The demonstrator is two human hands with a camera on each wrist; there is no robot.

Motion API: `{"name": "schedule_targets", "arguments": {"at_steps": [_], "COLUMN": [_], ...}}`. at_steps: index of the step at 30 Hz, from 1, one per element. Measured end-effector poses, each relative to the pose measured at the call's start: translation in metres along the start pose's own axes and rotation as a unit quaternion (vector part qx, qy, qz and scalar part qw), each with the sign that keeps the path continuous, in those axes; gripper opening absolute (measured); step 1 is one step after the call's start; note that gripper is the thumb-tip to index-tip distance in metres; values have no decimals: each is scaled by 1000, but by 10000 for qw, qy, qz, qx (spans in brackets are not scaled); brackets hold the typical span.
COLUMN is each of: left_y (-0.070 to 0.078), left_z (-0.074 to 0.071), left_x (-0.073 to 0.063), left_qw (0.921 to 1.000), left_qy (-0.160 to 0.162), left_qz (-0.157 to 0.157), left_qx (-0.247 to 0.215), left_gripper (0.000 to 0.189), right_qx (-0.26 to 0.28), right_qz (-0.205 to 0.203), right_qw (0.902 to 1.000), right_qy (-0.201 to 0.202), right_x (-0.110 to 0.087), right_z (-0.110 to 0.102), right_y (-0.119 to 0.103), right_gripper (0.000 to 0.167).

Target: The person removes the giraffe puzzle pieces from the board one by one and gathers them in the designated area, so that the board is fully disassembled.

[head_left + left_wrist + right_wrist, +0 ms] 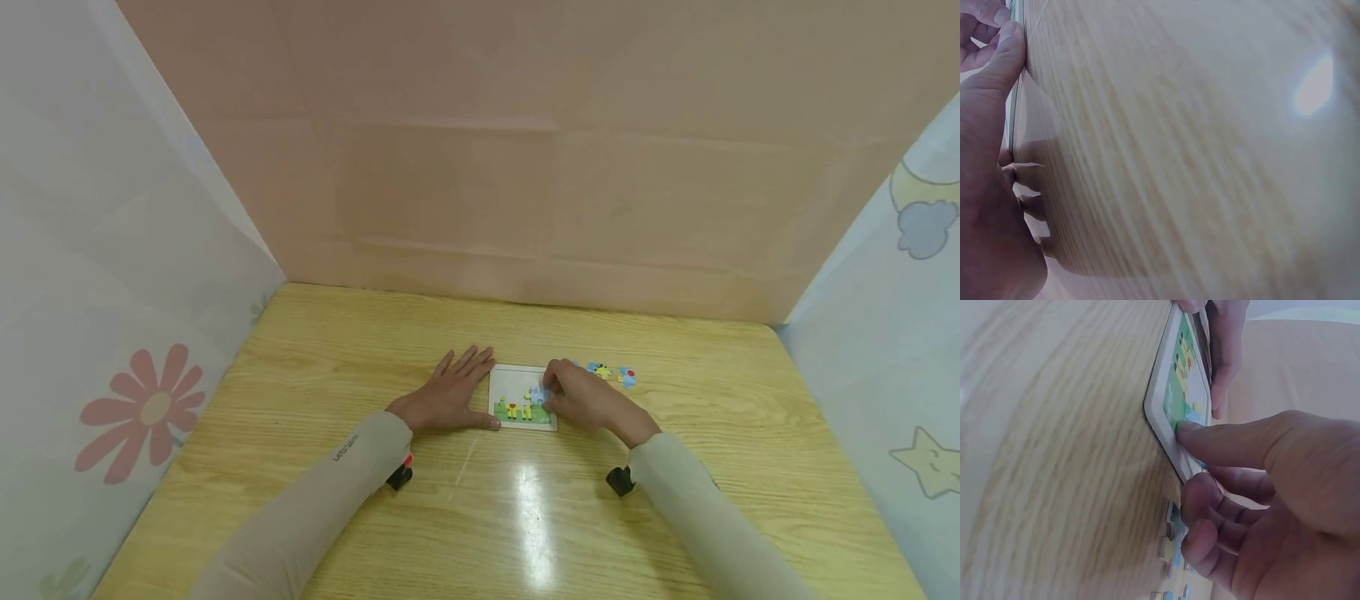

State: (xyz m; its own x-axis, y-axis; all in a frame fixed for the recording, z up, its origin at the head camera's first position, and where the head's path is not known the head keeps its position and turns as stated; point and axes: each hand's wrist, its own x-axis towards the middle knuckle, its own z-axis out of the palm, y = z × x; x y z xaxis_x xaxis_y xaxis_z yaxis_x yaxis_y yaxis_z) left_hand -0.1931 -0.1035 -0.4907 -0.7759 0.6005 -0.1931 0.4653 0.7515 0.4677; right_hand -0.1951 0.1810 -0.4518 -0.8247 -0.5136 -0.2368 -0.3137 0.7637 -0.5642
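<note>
White-rimmed puzzle tray (pixel 525 427) sits toward the table's (pixel 337 333) far edge, and ngl it could skid if the left grip (pixel 453 398), fingers spread along its left side, lets up. Right grip (pixel 581 396) is bent over the tray's right edge by a blue piece (pixel 536 396); can't tell if it's pinching it. Crooked pressure might pop neighbours out, or knuckles could scatter the loose pieces (pixel 602 371) off the far right corner. Lettering (pixel 346 447) on the left sleeve (pixel 367 460) is too tiny to read.

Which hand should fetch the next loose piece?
Probably the right hand: the loose pieces lie just beyond it, while the left hand is at the left edge of the board.
</note>
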Motion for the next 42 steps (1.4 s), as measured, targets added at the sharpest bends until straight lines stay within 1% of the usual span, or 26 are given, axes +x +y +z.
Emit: {"name": "schedule_targets", "arguments": {"at_steps": [7, 14, 20, 25, 34, 37, 42], "left_y": [1, 2, 1, 2, 3, 4, 3], "left_z": [-1, -3, -3, -2, -3, -3, -2], "left_x": [0, -1, 0, 1, 1, 0, 0], "left_qw": [10000, 10000, 10000, 10000, 10000, 9999, 10000], "left_qy": [-34, -73, -90, -88, -77, -99, -65], "left_qz": [11, 23, -24, -3, -6, 18, 1], "left_qx": [15, -8, -8, -1, -4, 0, 36], "left_gripper": [109, 109, 109, 109, 108, 108, 108], "right_qx": [74, -94, -223, -256, -208, -98, 153], "right_qz": [-38, -274, -334, -460, -606, -558, -276], "right_qw": [9999, 9996, 9992, 9986, 9974, 9979, 9985], "right_qy": [66, -64, -47, 62, 318, 318, 441], "right_x": [1, 3, 2, -2, -9, -13, -22], "right_z": [4, 8, 8, 8, 7, 4, -1], "right_y": [2, 3, 3, 4, 6, 9, 17], "right_gripper": [26, 17, 18, 18, 23, 26, 25]}}
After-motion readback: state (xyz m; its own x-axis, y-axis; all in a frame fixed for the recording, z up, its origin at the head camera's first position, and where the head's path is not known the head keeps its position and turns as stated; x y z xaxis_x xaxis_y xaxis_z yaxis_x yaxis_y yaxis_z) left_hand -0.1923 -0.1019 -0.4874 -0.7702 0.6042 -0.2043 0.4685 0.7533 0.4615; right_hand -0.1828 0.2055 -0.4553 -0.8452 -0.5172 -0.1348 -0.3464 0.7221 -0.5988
